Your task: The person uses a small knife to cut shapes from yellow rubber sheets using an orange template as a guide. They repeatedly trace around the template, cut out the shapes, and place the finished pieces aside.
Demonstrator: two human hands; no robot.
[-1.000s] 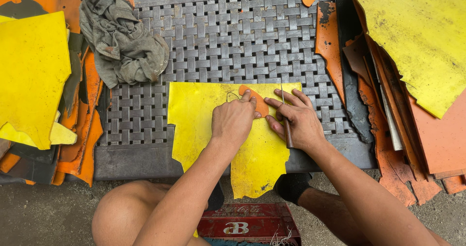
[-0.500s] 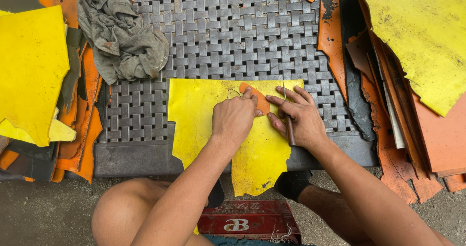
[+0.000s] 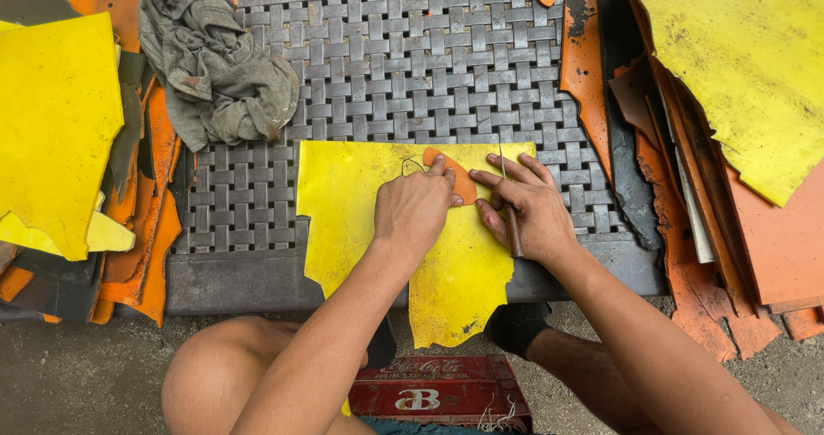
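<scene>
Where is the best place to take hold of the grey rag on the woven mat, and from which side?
Probably pinch the grey rag from above, at a raised fold near its middle. It lies crumpled, with thick ridges standing up, free of both hands, on the woven mat.

A leather sheet lies on the woven desk, a small template on it. A rag sits behind-left; leather stacks flank right.
</scene>
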